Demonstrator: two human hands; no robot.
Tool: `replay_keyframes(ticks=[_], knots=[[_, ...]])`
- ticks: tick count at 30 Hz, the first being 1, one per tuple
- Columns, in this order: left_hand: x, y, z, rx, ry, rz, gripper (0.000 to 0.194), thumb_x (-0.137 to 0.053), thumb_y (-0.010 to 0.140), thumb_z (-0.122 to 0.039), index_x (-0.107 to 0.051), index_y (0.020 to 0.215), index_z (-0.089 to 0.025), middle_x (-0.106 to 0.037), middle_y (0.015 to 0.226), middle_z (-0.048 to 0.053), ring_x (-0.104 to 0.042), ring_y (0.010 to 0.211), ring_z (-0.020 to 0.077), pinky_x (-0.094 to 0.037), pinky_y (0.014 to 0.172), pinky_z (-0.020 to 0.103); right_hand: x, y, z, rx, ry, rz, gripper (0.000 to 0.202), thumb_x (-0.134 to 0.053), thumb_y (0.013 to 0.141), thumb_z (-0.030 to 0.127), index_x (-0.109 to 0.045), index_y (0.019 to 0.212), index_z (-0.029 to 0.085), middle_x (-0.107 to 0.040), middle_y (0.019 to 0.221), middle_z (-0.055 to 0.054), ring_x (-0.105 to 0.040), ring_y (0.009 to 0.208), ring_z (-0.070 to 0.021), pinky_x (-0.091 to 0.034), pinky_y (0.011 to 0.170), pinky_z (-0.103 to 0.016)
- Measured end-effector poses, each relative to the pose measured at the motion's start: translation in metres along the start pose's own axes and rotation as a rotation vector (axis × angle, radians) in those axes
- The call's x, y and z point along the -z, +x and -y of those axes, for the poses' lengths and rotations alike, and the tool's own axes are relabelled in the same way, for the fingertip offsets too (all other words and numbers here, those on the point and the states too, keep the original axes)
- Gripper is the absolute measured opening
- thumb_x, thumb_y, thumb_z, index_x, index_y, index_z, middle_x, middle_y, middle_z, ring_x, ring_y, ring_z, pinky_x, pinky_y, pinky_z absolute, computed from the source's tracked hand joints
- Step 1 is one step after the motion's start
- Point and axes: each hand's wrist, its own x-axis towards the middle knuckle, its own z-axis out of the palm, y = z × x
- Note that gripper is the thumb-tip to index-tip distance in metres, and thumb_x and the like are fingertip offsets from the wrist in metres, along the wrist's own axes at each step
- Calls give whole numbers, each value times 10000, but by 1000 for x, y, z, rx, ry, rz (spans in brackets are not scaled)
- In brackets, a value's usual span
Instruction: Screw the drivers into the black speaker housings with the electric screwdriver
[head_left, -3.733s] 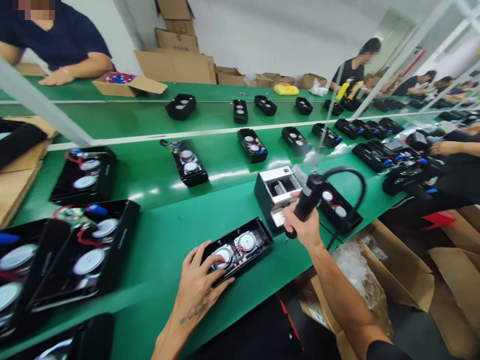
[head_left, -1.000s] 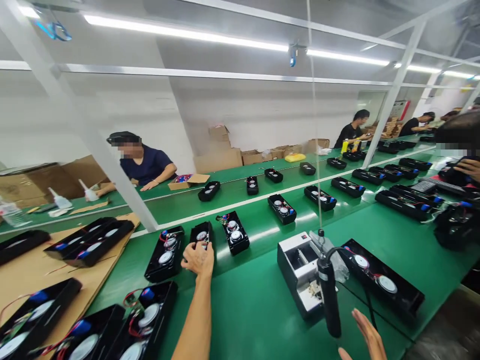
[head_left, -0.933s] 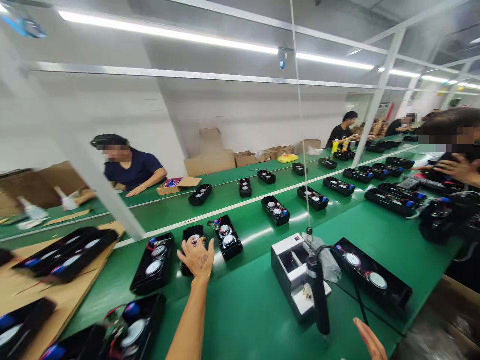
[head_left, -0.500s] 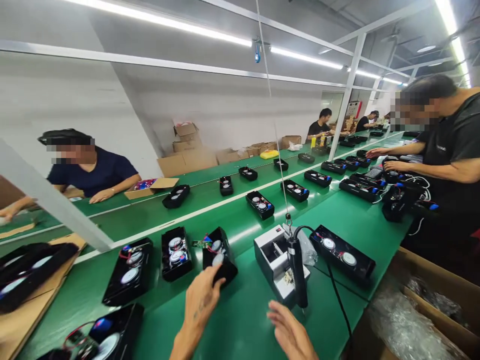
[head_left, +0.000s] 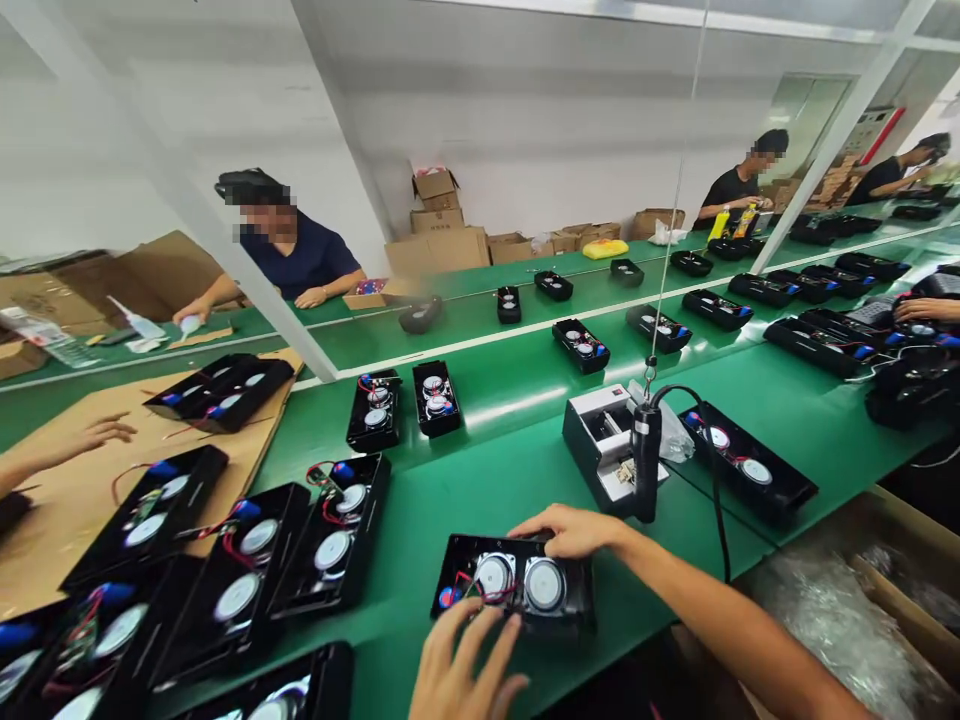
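A black speaker housing (head_left: pixel 517 610) lies open side up on the green bench right in front of me. Two round white-coned speakers, red wires and a blue part sit inside it. My right hand (head_left: pixel 574 532) grips the far wall of this housing near its right half. Over the near left edge, my left hand (head_left: pixel 469 665) has its fingers spread, holding nothing; whether the fingertips touch the housing is unclear. Beyond, a black electric screwdriver (head_left: pixel 646 460) hangs on a cord beside a grey-and-white screw feeder box (head_left: pixel 592 440).
Several similar speaker housings (head_left: pixel 330 540) crowd the left side, some over a cardboard sheet (head_left: pixel 67 460). Another housing (head_left: pixel 750 465) lies right of the feeder. More stand along the conveyor line (head_left: pixel 495 390). Co-workers sit opposite; a co-worker's hand (head_left: pixel 82 440) reaches in from the left.
The view has swung left and down. A speaker housing now lies sideways close to me, with my right hand on it. My left hand has come back nearer, fingers spread.
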Motion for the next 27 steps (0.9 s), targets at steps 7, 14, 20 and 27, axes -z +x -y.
replay_keyframes(ticks=[7,14,20,27], knots=[[30,-8,28,111,-116,-71,265,-559,1045,-184,-775,1125,-315,-840,987,-40,-772,857,170,-550,1063,400,38,25,27,-30,-166,119,651,-608,657,-46,-833,1237,148,-855,1165,-42,-786,1090,-228,-571,930,-255],[-7,25,14,551,-290,-42,246,-636,1027,-457,-830,950,-325,-814,1171,37,-730,1189,273,-660,949,441,-18,-26,50,245,-394,-259,181,-770,951,276,-850,1101,214,-860,1091,-55,-769,1030,-216,-544,980,-314],[-11,26,18,272,-343,24,168,-798,932,-430,-809,1054,-316,-788,1160,53,-625,1381,339,-458,1231,634,-60,-43,48,192,-807,-151,202,-628,1016,136,-801,1096,205,-842,1030,-45,-723,936,-208,-464,759,-341],[-12,13,17,253,-279,176,238,-902,792,-259,-776,993,-278,-739,1264,64,-486,1517,410,-322,1293,706,-66,-36,49,156,-948,12,207,-590,978,52,-765,1032,149,-813,1029,-60,-712,953,-229,-425,714,-375]])
